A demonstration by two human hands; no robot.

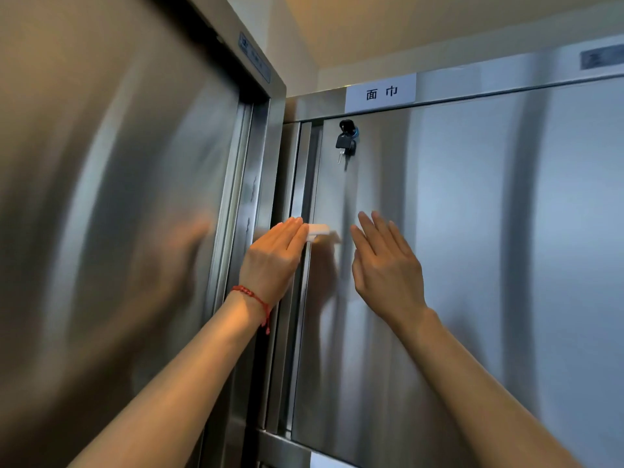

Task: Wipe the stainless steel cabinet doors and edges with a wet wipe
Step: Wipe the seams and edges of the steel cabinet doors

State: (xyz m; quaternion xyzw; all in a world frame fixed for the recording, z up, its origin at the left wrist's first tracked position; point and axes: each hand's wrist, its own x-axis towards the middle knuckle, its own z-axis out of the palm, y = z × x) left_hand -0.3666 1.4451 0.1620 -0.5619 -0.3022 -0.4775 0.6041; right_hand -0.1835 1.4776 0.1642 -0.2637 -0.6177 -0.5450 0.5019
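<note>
A stainless steel cabinet door [472, 248] fills the right half of the view. Its left vertical edge [305, 184] runs beside a recessed frame. My left hand [275, 256], with a red string bracelet at the wrist, lies with straight fingers against that edge and presses a folded white wet wipe [318, 230] onto the steel. The wipe sticks out past my fingertips. My right hand [386, 265] is raised flat with fingers spread, palm toward the door face, just right of the wipe; whether it touches the door is unclear.
A black key bunch [346, 138] hangs from the lock near the door's top left. A white label [381, 92] sits on the top rail. A second tall steel door [118, 214] stands at left, meeting the cabinet at a corner. A lower rail [287, 447] runs below.
</note>
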